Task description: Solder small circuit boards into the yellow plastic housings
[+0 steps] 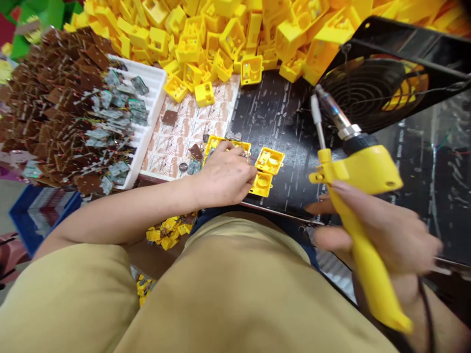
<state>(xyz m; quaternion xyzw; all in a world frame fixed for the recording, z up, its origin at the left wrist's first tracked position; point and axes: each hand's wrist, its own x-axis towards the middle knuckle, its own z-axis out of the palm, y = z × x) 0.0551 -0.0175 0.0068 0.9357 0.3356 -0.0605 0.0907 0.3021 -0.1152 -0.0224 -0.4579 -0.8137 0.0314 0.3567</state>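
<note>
My right hand is wrapped round the handle of a yellow soldering gun. Its metal tip and a thin feed tube point up and away, above the black work surface. My left hand is lowered over an open yellow plastic case, fingers bent down; the back of the hand hides the fingertips and whatever they pinch. Thin wires show beside the fingers. Just right of that hand lies a second open yellow case, both halves facing up. A small green circuit board sits left of my fingers.
Yellow cases are heaped along the back. Brown boards are piled at the left, beside green circuit boards on a white ribbed tray. A black fan stands at the back right. A blue crate is below left.
</note>
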